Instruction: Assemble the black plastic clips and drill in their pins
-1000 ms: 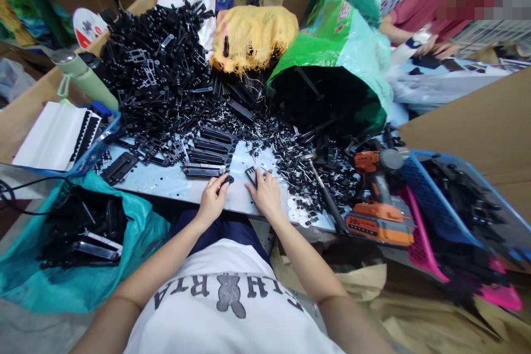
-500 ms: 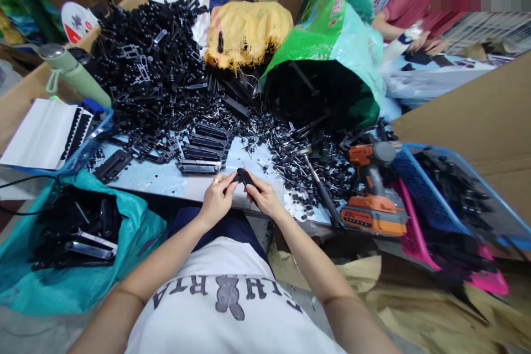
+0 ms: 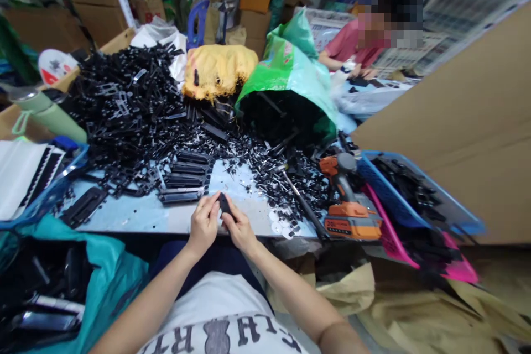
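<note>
One small flat black piece (image 3: 224,204) is gripped by the bent fingers of both the left hand (image 3: 204,223) and the right hand (image 3: 239,227), at the near edge of the pale blue tabletop (image 3: 227,180). Just beyond the left hand, long black parts (image 3: 186,181) lie in a row. Right of the hands rest a black-handled hammer (image 3: 305,207) and an orange-and-grey cordless power tool (image 3: 350,215). Farther off stand a yellow woven sack (image 3: 219,69) and, right of it, a green plastic bag (image 3: 299,80); a large heap of black parts (image 3: 124,108) spreads at far left.
</note>
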Demonstrator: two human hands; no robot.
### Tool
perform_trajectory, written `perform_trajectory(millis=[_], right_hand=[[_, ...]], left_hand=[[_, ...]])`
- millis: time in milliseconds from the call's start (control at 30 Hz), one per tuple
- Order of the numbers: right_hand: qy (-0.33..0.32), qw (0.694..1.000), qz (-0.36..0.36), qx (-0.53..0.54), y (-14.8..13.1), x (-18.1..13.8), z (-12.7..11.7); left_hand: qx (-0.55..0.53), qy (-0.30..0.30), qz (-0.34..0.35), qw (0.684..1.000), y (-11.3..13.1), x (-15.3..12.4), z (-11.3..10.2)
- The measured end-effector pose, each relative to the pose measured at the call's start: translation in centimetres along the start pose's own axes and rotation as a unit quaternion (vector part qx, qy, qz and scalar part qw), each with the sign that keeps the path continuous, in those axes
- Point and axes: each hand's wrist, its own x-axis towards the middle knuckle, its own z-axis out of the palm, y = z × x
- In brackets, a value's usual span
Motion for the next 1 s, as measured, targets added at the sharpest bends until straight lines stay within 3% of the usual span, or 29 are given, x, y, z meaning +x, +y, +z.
perform_trajectory(millis=[100, 200, 267, 367, 433, 500, 567, 667, 733, 800, 900, 1000], right_hand=[[-0.065, 0.993, -0.017, -0.101, 0.9, 0.9, -0.8], [-0.098, 0.960, -0.032, -0.260, 0.8, 3.0, -4.2], [-0.020, 0.950, -0.027, -0.311, 0.2, 5.1, -7.8], [0.194, 0.933, -0.002, -0.302, -1.4, 8.1, -13.5], [0.278, 0.898, 0.013, -0.340, -2.1, 9.2, -16.4], [0.312, 0.852, 0.061, -0.416, -2.1, 9.4, -18.3], [0.326, 0.815, 0.157, -0.453, -1.5, 8.9, -19.5], [0.322, 0.814, 0.283, -0.393, -0.1, 8.0, -20.6], [0.314, 0.828, 0.308, -0.349, 0.5, 7.8, -21.3], [0.318, 0.838, 0.307, -0.321, 0.5, 8.1, -22.1], [0.329, 0.859, 0.290, -0.262, -0.1, 8.6, -23.4], [0.348, 0.882, 0.260, -0.182, -1.1, 8.2, -24.3]], left_hand=[[-0.033, 0.001, -0.144, 0.989, -2.0, -1.0, 0.8], [-0.092, 0.021, -0.271, 0.958, -4.2, -2.5, 1.5], [-0.105, 0.031, -0.289, 0.951, -5.5, -3.4, 1.6], [-0.096, 0.004, -0.291, 0.952, -6.8, -4.2, 1.3], [-0.080, -0.025, -0.298, 0.951, -7.2, -4.4, 0.9], [-0.058, -0.055, -0.289, 0.954, -7.0, -4.4, 0.4], [0.001, -0.063, -0.230, 0.971, -6.5, -4.2, -0.3], [0.131, -0.059, -0.021, 0.989, -5.4, -3.4, -0.9], [0.179, -0.112, 0.126, 0.969, -4.9, -2.5, -0.9], [0.210, -0.200, 0.219, 0.932, -4.8, -1.4, -0.5], [0.258, -0.305, 0.264, 0.878, -5.6, -0.1, 0.2], [0.282, -0.331, 0.276, 0.857, -7.0, 0.5, 0.3]])
